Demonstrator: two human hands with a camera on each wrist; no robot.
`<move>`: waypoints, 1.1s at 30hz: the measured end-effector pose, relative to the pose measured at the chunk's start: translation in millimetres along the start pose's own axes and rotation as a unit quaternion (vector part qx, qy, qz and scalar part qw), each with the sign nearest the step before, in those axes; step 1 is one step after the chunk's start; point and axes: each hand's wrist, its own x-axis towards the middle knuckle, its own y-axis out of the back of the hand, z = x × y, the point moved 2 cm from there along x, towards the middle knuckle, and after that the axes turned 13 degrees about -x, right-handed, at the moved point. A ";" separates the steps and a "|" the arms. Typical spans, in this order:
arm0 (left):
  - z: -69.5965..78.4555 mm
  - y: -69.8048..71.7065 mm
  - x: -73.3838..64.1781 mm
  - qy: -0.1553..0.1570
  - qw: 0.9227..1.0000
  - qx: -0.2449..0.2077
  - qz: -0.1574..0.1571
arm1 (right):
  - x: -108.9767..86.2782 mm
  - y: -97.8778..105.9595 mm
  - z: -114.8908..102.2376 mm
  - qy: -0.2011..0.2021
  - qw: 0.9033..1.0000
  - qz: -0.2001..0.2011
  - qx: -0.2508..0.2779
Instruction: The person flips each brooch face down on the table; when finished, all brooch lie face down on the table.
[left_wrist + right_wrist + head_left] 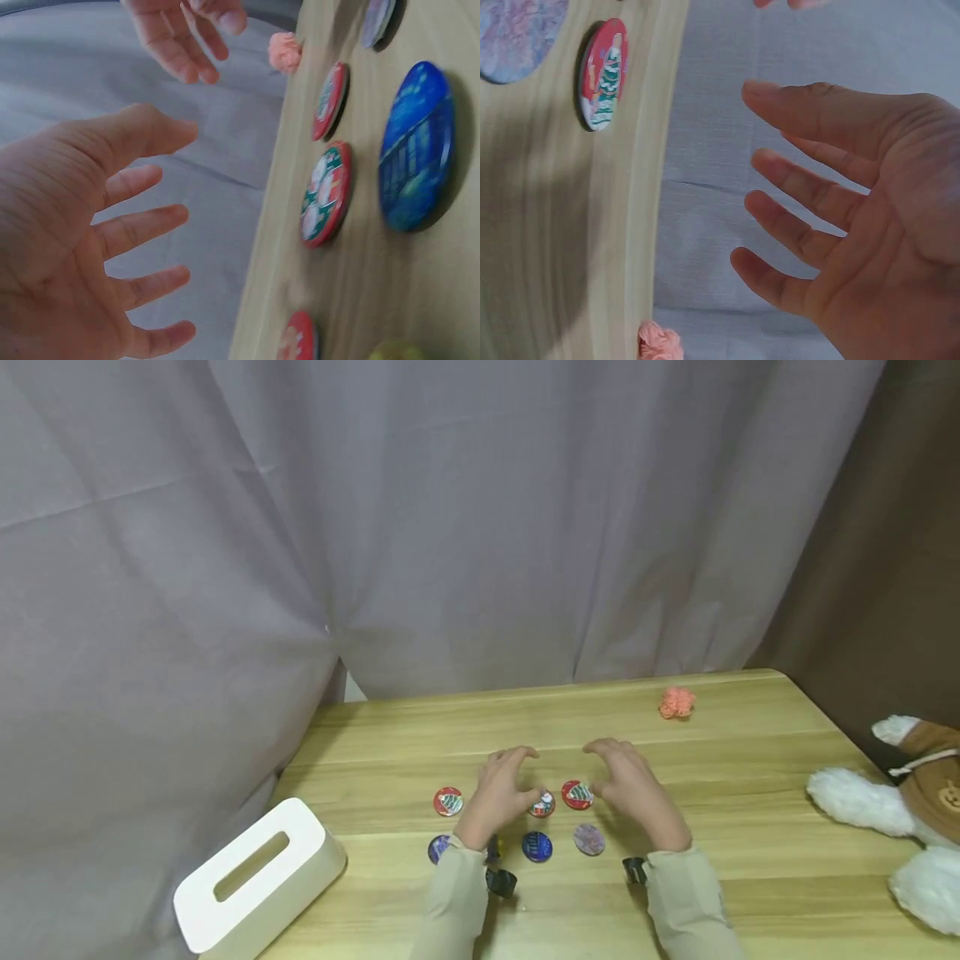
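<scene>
Both hands hover over rows of round, glossy picture badges, palms facing each other, fingers spread and slightly bent, with nothing in either. My left hand (497, 795) is above the left part of the rows and partly covers some badges. My right hand (633, 787) is right of a red tree badge (577, 794). Between the hands lie a red-rimmed snowman badge (327, 195), a dark blue badge (537, 847) and a pale purple badge (588, 839). Left of my left hand are another red tree badge (448, 802) and a blue-purple badge (438, 847), half behind the sleeve.
A white box with a slot (258, 877) stands at the table's left edge. Toward the back right lies a coral knitted piece (677, 702). A plush toy (930, 802) sits at the right edge. Grey curtain (480, 527) hangs behind the wooden table (750, 760).
</scene>
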 end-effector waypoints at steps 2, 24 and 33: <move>0.3 -4.8 1.9 -0.002 1.000 0.005 -0.005 | 1.3 -3.1 1.0 -0.005 1.000 -0.010 0.000; 2.5 -51.6 10.5 -0.057 0.989 0.128 -0.053 | 5.5 -31.2 5.8 -0.014 0.996 -0.085 0.011; 4.2 -57.4 11.3 -0.060 0.983 0.164 -0.059 | 6.0 -33.9 6.2 -0.018 0.996 -0.086 -0.014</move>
